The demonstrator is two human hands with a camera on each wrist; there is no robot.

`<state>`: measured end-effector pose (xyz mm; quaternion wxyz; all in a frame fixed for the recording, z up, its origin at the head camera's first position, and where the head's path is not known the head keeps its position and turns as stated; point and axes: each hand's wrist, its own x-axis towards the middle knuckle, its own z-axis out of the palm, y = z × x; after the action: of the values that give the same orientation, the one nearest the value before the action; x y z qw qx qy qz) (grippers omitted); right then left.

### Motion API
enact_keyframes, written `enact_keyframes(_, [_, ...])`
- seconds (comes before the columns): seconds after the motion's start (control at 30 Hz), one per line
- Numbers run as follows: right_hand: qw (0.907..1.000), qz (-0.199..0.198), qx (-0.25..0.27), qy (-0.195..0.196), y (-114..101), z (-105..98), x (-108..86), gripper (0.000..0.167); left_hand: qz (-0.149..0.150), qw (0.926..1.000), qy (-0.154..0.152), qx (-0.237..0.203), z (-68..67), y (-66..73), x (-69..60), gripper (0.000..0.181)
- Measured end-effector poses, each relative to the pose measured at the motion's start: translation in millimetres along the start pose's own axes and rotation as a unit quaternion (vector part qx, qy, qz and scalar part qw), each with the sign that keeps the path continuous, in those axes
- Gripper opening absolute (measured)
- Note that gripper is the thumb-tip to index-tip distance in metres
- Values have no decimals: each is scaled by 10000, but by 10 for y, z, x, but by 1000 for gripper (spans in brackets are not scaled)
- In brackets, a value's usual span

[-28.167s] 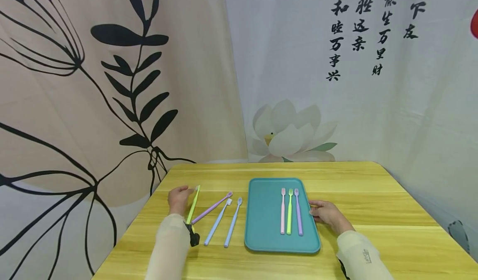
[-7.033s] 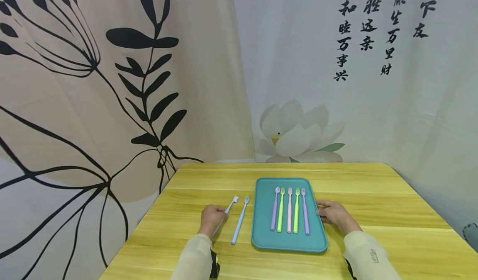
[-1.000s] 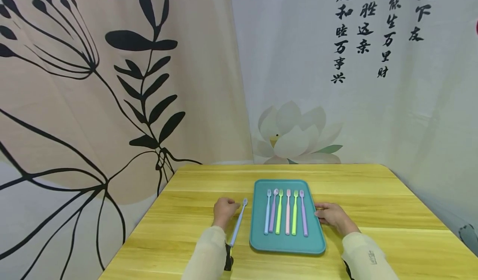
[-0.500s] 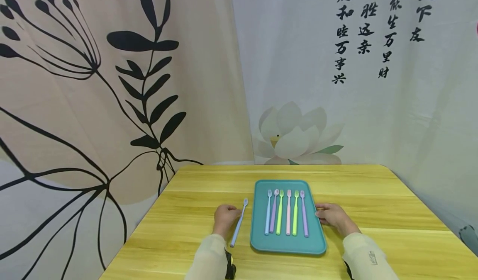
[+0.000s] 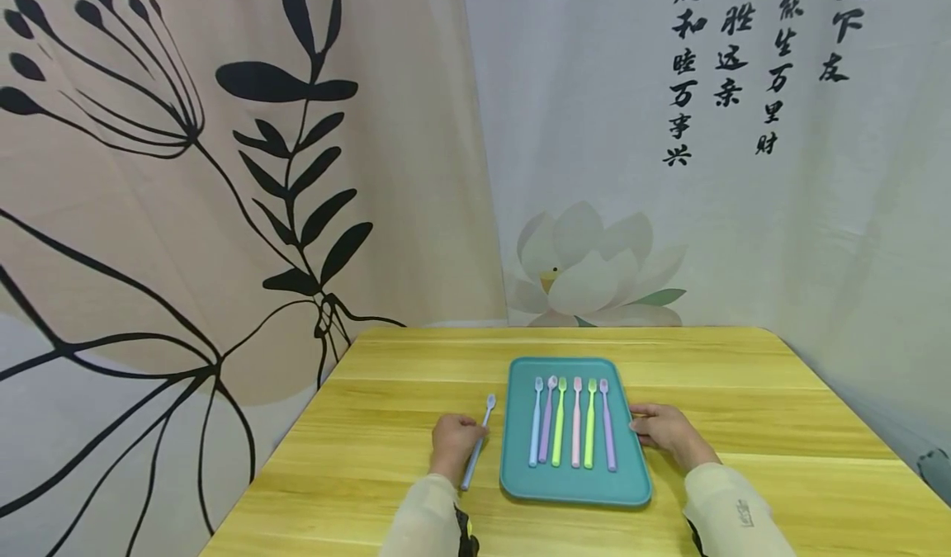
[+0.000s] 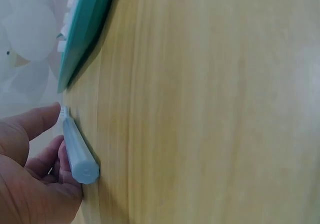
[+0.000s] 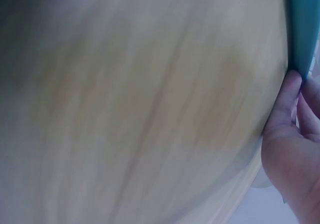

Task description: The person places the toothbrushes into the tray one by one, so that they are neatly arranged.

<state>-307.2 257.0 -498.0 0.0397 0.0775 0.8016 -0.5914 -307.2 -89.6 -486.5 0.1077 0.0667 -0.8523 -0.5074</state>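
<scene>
A blue toothbrush (image 5: 479, 447) lies slanted on the table, left of a teal tray (image 5: 513, 479). My left hand (image 5: 456, 443) is at this brush, its fingertips over the upper handle. In the left wrist view the thumb is spread from the fingers, with a gap between it and the handle (image 6: 79, 156); the fingers lie against or close to the handle's other side. On the tray several toothbrushes lie side by side, heads away from me: blue (image 5: 536, 425), purple, green, pink (image 5: 576, 425), green and purple. My right hand (image 5: 669, 431) holds the tray's right edge between thumb and fingers.
The wooden table (image 5: 357, 458) reaches out on both sides of the tray. Behind it hangs a curtain (image 5: 416, 169) printed with dark plants, a pale flower and writing.
Since the oldest frame, two purple, green and blue brushes moved from the table into the tray's row. Over the last second my left hand came to the remaining blue brush; the right stayed.
</scene>
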Motion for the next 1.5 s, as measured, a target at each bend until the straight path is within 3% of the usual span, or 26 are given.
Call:
enact_keyframes(0.23, [9999,-55,103,41,13,-3,1,44,-20,9994,49,342,42,0,5,18])
enact_keyframes(0.67, [10000,-17,86,19,5,-13,-5,44,278,9963,47,818,73,1,28,5])
enact_keyframes(0.83, [10000,-21,86,17,2,-19,-2,44,278,9970,109,713,73,34,58,5])
enact_keyframes(1.2, [10000,-62,-27,55,7,-1,-2,44,-24,9997,61,255,125,157,165,8])
enact_keyframes(1.5, [10000,-27,-76,50,3,3,-6,44,219,9989,368,207,270,305,182,9])
